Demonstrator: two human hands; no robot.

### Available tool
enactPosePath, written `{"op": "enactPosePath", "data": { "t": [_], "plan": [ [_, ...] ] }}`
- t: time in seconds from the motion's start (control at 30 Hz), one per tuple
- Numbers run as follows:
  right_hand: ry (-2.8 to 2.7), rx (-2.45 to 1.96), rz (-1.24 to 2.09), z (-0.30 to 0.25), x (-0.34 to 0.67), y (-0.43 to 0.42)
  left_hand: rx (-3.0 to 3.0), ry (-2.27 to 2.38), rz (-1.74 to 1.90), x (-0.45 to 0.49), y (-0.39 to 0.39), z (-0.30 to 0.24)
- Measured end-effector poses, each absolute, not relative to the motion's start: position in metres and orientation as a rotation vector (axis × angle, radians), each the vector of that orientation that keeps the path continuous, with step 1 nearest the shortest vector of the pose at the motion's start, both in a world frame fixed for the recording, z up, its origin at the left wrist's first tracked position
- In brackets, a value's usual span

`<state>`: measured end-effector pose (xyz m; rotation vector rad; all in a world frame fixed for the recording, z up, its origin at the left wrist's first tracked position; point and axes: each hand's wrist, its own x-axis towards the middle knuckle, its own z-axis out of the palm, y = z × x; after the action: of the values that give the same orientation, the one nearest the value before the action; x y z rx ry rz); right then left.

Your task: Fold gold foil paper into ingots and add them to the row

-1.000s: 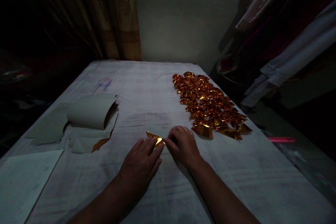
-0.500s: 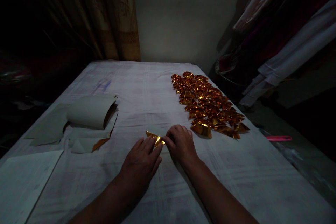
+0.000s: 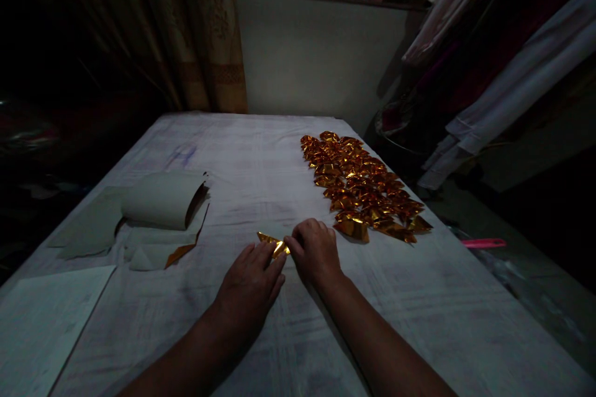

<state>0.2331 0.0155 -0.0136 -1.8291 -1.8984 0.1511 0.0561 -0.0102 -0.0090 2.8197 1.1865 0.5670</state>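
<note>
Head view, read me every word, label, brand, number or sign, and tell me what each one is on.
No text is readable.
Purple mark on the white cloth: too blurred to tell whether it is writing.
Small gold foil piece and pile of folded gold pieces: no lettering shows.

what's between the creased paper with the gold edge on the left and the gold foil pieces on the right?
Head view: pale cloth, left hand with fingers on a folded gold strip, then right hand at the strip's right end.
</note>
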Motion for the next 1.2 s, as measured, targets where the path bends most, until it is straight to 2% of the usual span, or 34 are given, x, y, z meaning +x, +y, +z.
{"op": "enactPosePath", "data": {
  "t": [0.4, 0.6, 0.77, 1.07, 1.2],
  "plan": [
    [-1.931, -1.748, 0.277, -0.016, 0.249, 0.005, 2.827, 1.200, 0.550, 0.058, -0.011, -0.003],
    [-1.942, -1.695, 0.205, -0.016, 0.253, 0.005, 2.822, 1.210, 0.512, 0.058, -0.009, -0.001],
    [-2.163, -1.509, 0.134, -0.012, 0.249, -0.002, 2.746, 1.176, 0.617, 0.054, -0.004, -0.005],
    [-2.299, -1.567, 0.147, 0.000, 0.244, -0.008, 2.524, 1.143, 0.844, 0.028, 0.019, -0.012],
    [-2.287, -1.602, 0.156, 0.002, 0.241, -0.007, 2.609, 1.168, 0.750, 0.014, 0.031, -0.014]
  ]
}}
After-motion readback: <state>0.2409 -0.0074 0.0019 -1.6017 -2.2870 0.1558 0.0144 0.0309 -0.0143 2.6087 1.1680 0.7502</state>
